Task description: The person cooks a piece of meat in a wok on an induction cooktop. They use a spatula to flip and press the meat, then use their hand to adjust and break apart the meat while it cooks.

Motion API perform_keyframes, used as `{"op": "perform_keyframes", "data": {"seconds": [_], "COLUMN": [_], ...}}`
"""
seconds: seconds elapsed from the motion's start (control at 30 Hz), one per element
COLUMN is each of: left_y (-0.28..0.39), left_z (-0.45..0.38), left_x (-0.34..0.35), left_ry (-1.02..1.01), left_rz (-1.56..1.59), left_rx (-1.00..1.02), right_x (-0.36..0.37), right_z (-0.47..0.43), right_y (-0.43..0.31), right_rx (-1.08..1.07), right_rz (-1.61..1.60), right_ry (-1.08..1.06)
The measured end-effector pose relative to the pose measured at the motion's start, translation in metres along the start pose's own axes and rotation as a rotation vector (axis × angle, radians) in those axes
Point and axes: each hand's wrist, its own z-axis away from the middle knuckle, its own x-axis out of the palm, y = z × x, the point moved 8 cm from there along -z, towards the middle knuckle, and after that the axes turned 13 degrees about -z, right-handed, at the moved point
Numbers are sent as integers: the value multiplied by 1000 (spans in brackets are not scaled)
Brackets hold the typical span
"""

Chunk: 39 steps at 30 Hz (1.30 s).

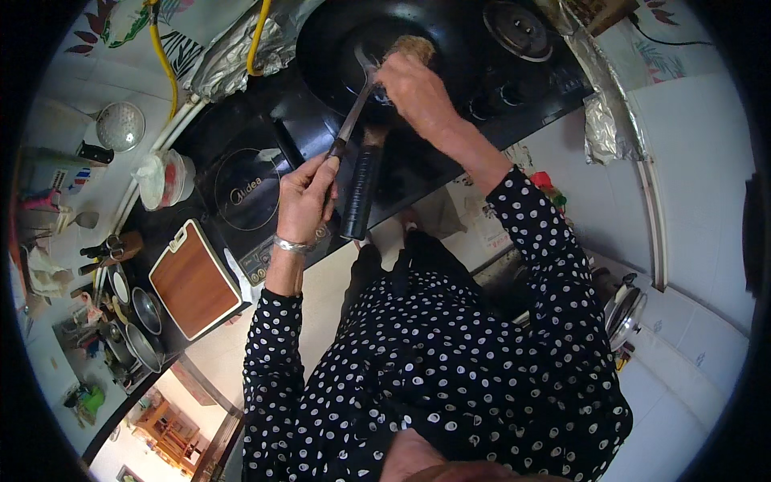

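Observation:
My left hand (pixel 306 196) is closed round the dark handle of a metal spatula (pixel 356 111), whose head slants up over a black wok (pixel 325 42). Beside the spatula's head, my right hand (pixel 415 90) grips a brown scrubbing pad (pixel 415 48) above the inside of the wok. Whether the pad touches the spatula I cannot tell. The wok sits on the stove, and its ribbed black handle (pixel 359 196) points towards my body, just right of my left hand.
Left of the wok lie an induction cooktop (pixel 247 187), a white tub (pixel 181 181) and a wooden cutting board (pixel 196 280). Metal bowls (pixel 144 346) stand farther left. A round burner (pixel 518 30) is right of the wok. Foil (pixel 232 57) lines the wall; a yellow hose (pixel 162 54) hangs there.

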Motion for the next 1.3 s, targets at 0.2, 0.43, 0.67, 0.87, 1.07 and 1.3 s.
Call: {"op": "perform_keyframes", "data": {"seconds": [0.2, 0.43, 0.67, 0.87, 1.07, 1.3], "left_y": [-4, 9, 5, 2, 0, -3], "left_z": [7, 12, 16, 13, 13, 12], "left_x": [6, -1, 0, -3, 0, 1], "left_ry": [41, 43, -5, 7, -58, -98], "left_rz": [64, 104, 165, 128, 167, 297], "left_rx": [-73, -7, -25, -35, -52, -70], "right_x": [11, 3, -41, -54, -66, -75], "right_z": [8, 17, 3, 10, 12, 12], "right_y": [1, 29, 42, 48, 52, 49], "right_rx": [11, 21, 156, 242, 194, 204], "right_rz": [24, 99, -124, -159, -109, -96], "right_ry": [-49, -72, 19, 49, 48, 83]}}
